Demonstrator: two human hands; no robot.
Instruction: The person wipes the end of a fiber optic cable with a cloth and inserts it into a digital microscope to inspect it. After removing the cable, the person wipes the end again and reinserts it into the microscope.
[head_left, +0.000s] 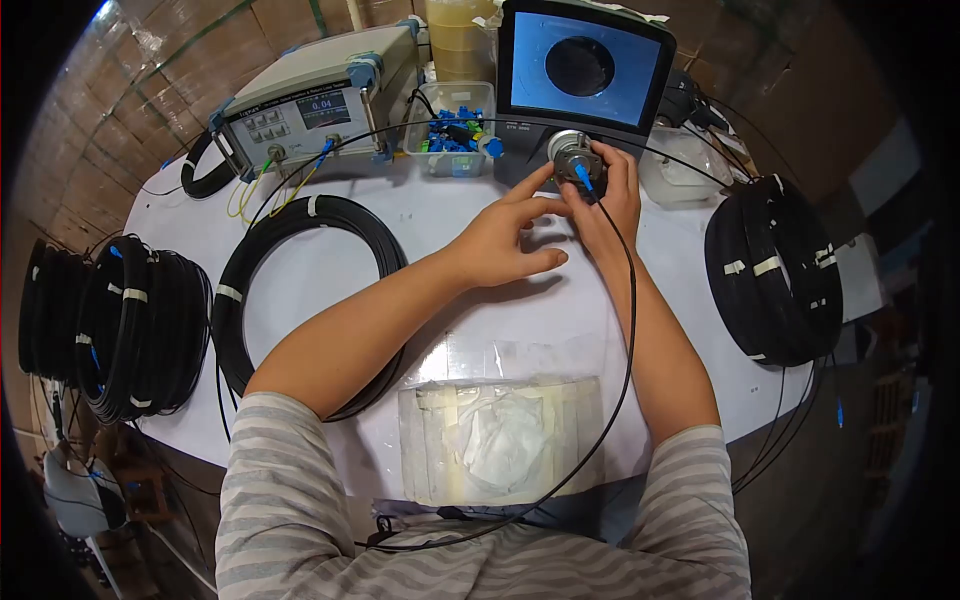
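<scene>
A fibre end-face microscope (pixel 520 135) stands at the back, its screen (pixel 582 68) showing a large dark disc on blue. In its round metal port (pixel 572 150) sits a blue fibre connector (pixel 583 178) on a black cable (pixel 632 300). The cable runs down past my right forearm to my lap. My right hand (pixel 612 205) curls its fingers round the right side of the port. From the left, my left hand (pixel 505 238) reaches to the port with its index fingertip at the edge, thumb and fingers apart.
A coil of black cable (pixel 232 300) lies left; stacked coils (pixel 150 330) and another stack (pixel 770 275) flank the table. Behind are a test meter (pixel 300 115) reading 0.04, a tub of blue connectors (pixel 455 160) and a clear container (pixel 685 180). A taped pad with white wipe (pixel 505 440) lies in front.
</scene>
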